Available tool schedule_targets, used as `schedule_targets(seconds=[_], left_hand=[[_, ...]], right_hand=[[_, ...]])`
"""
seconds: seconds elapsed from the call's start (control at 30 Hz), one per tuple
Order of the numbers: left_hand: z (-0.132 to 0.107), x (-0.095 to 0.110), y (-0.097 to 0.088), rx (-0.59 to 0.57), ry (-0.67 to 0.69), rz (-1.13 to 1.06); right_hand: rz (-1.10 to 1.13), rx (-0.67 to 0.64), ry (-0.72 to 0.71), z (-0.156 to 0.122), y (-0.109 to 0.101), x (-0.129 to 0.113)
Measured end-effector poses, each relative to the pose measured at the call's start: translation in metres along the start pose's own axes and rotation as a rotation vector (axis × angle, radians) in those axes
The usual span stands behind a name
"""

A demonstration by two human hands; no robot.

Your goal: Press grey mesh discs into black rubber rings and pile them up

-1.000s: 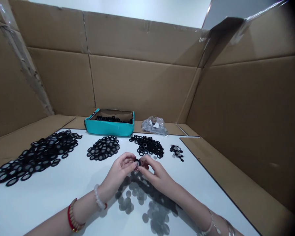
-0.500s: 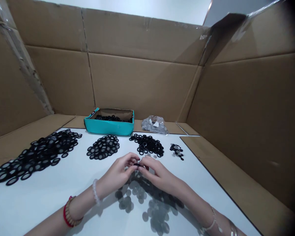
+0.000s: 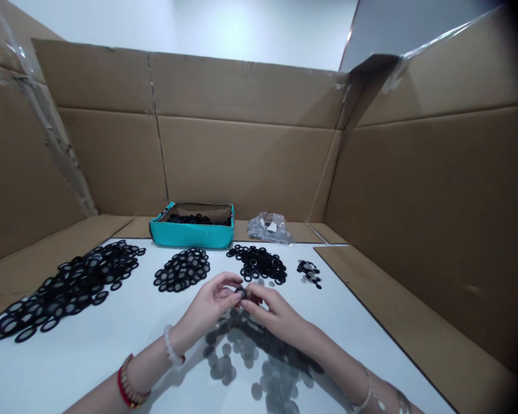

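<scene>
Between my fingertips, above the middle of the white table, is a small black ring (image 3: 240, 292). My left hand (image 3: 219, 299) pinches it from the left with thumb and forefinger. From the other side, my right hand (image 3: 268, 307) has its thumb and fingers closed at the ring's edge; its inner fingers are partly hidden. Under and in front of my hands lie several loose translucent grey discs (image 3: 224, 368), some in the shadow of my right arm. Just beyond the hands is a heap of black rings (image 3: 263, 264).
A long pile of larger black rings (image 3: 77, 282) spreads at the left, with a smaller ring pile (image 3: 182, 270) beside it. A few dark discs (image 3: 309, 273) lie right. Behind stand a teal box (image 3: 192, 236) holding rings and a clear plastic bag (image 3: 269, 228). Cardboard walls (image 3: 242, 167) enclose the table.
My view has tilted up a little, so everything sits lower. The ring between my fingers has turned to show more of its face; both hands remain on it.
</scene>
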State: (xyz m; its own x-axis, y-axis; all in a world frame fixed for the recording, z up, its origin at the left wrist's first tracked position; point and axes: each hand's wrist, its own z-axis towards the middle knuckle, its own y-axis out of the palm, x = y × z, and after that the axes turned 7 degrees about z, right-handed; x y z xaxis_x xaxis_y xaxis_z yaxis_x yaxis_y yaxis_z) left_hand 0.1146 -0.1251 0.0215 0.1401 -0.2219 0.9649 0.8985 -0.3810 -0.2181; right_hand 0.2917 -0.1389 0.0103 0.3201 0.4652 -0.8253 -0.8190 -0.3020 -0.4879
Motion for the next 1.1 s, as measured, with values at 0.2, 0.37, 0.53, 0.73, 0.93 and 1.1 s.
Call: schedule_targets(seconds=[0.2, 0.37, 0.53, 0.73, 0.93, 1.1], left_hand=[[0.0, -0.003, -0.002, -0.088, 0.092, 0.139], [0.002, -0.003, -0.002, -0.135, -0.006, -0.008], [0.002, 0.0, 0.0, -0.031, -0.041, -0.013], [0.001, 0.002, 0.001, -0.035, -0.071, -0.034], [0.0, -0.007, 0.003, -0.055, 0.043, 0.042], [0.0, -0.005, 0.004, -0.005, 0.048, 0.042]], right_hand=[[-0.001, -0.087, -0.005, 0.0, -0.001, 0.003], [0.008, -0.049, -0.049, -0.002, 0.0, 0.003], [0.066, -0.011, 0.012, -0.001, 0.001, 0.003], [0.08, -0.041, 0.05, 0.0, -0.002, 0.0], [0.02, -0.014, -0.006, 0.0, 0.0, 0.002], [0.019, 0.057, -0.03, -0.001, 0.002, 0.002]])
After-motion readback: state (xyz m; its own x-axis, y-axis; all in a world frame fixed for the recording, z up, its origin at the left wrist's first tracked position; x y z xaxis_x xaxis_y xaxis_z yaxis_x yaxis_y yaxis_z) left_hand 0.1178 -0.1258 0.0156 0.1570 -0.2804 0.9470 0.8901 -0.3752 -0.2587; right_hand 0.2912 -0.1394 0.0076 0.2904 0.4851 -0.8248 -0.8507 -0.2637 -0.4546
